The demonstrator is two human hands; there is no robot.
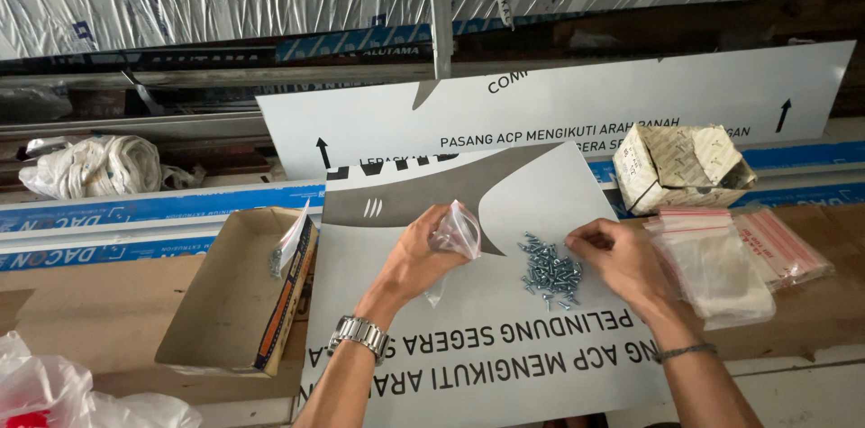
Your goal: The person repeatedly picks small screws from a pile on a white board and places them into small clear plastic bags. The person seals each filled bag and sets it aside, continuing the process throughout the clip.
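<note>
One small clear plastic zip bag (455, 232) is pinched shut-fingered in the left hand (422, 252). Just left of the right hand (620, 261), whose fingertips are together, a heap of small silver screws (550, 271) lies on the white sheet (505, 365); the bag mouth is best held wide, close beside them.

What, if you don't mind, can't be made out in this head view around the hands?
- Small clear bag: contents unclear; left hand covers part.
- Screw pile: count too small to tell.
- Right hand: fingertips face away, any pinched screw hidden.
- Open cardboard box: contents partly hidden by its flap.
</note>
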